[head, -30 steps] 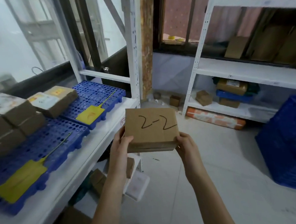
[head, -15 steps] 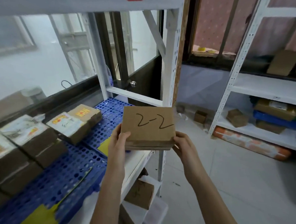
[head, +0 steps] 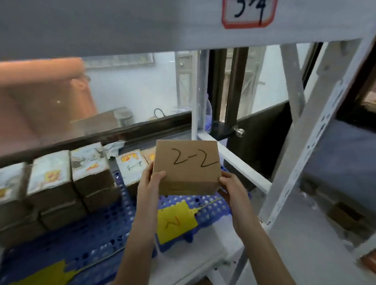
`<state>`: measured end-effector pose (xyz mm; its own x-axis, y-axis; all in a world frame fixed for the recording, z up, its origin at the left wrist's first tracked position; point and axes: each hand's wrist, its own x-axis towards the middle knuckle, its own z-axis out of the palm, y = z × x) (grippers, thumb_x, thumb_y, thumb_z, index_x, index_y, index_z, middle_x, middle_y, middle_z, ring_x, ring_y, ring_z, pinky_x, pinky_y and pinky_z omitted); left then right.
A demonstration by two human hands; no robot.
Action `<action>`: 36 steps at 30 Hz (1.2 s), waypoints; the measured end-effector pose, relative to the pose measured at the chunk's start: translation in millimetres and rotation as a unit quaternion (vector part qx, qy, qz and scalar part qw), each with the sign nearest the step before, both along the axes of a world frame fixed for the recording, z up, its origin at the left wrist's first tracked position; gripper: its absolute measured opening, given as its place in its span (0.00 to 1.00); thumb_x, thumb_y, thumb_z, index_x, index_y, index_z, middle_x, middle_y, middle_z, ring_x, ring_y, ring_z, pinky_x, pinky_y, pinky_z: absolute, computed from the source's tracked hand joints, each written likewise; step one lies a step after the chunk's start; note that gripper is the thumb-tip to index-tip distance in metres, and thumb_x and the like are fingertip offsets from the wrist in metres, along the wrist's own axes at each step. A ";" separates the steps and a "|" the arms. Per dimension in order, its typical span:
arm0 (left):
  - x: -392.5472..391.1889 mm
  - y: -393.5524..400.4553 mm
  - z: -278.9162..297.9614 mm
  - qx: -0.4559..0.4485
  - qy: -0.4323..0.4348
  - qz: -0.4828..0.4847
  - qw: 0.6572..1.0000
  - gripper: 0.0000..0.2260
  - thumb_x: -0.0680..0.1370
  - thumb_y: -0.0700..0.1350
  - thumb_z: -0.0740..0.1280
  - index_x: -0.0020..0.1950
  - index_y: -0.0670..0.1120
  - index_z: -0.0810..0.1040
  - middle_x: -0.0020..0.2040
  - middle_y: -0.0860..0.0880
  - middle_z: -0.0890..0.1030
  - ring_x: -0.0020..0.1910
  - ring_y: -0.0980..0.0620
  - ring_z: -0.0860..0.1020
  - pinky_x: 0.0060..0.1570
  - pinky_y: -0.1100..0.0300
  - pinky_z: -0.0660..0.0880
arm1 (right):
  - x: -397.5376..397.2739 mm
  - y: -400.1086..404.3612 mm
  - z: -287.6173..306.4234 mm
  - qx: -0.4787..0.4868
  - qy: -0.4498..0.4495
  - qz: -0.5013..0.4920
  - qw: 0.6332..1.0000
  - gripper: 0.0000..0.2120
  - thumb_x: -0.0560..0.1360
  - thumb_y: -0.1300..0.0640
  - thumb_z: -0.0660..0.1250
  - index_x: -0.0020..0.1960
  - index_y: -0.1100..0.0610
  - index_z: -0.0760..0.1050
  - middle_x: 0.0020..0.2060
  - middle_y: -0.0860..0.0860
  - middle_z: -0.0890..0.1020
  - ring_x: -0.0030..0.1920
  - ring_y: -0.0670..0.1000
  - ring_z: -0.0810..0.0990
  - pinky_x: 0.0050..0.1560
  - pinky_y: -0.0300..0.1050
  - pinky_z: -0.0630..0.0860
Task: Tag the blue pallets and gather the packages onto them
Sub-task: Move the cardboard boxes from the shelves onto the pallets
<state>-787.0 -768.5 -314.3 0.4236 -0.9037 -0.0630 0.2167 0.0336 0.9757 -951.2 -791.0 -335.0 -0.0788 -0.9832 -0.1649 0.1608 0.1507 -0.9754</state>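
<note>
I hold a brown cardboard box marked "2-2" (head: 187, 167) in both hands, above the right blue pallet (head: 210, 208) on the white shelf. My left hand (head: 151, 183) grips its left edge and my right hand (head: 231, 189) grips its lower right corner. A yellow tag marked "2" (head: 176, 222) lies on that pallet's front, below the box. A second blue pallet (head: 83, 241) lies to the left with its own yellow tag (head: 37, 283) at the front.
Several stacked cardboard packages (head: 54, 184) fill the back of the left pallet, and a labelled package (head: 130, 167) sits behind the held box. A shelf board with a "3-4" label (head: 249, 6) hangs overhead. White uprights (head: 313, 146) stand to the right.
The view has swung left and closer to the shelf. The box has moved with both hands from beside the shelf edge to over the right pallet.
</note>
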 end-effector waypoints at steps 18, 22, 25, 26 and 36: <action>61.7 -73.4 13.9 0.064 -0.088 0.169 0.980 0.08 0.80 0.44 0.59 0.55 0.44 0.73 0.48 0.47 0.74 0.45 0.52 0.71 0.41 0.58 0.67 | 88.7 -141.7 12.3 -0.017 0.027 0.249 0.968 0.11 0.81 0.55 0.55 0.49 0.57 0.74 0.46 0.53 0.79 0.48 0.50 0.76 0.51 0.44 0.73; 70.1 -82.5 12.9 0.087 -0.106 0.171 0.976 0.15 0.78 0.46 0.61 0.62 0.41 0.74 0.54 0.44 0.76 0.49 0.49 0.72 0.44 0.56 0.68 | 98.5 -145.4 12.9 -0.027 0.038 0.255 0.966 0.14 0.82 0.55 0.53 0.42 0.54 0.74 0.39 0.50 0.78 0.43 0.48 0.76 0.44 0.40 0.72; 73.1 -87.9 15.2 0.090 -0.118 0.159 0.976 0.17 0.77 0.47 0.61 0.64 0.43 0.72 0.57 0.44 0.75 0.53 0.49 0.72 0.47 0.55 0.68 | 103.1 -150.0 17.4 -0.041 0.054 0.258 0.964 0.15 0.81 0.55 0.53 0.40 0.56 0.72 0.38 0.52 0.77 0.40 0.48 0.75 0.42 0.41 0.70; 73.0 -89.9 15.6 0.091 -0.123 0.156 0.976 0.17 0.77 0.47 0.61 0.65 0.44 0.72 0.58 0.45 0.75 0.53 0.50 0.71 0.45 0.56 0.68 | 104.3 -152.1 18.3 -0.042 0.055 0.254 0.965 0.14 0.81 0.55 0.53 0.40 0.57 0.71 0.38 0.53 0.76 0.39 0.49 0.74 0.41 0.42 0.69; 78.6 -103.4 4.8 0.108 -0.124 0.161 0.973 0.20 0.78 0.49 0.62 0.69 0.45 0.69 0.62 0.44 0.74 0.55 0.49 0.72 0.48 0.56 0.68 | 112.8 -166.6 7.1 -0.017 0.129 0.249 0.960 0.19 0.81 0.49 0.57 0.63 0.62 0.70 0.52 0.56 0.77 0.46 0.48 0.75 0.37 0.37 0.70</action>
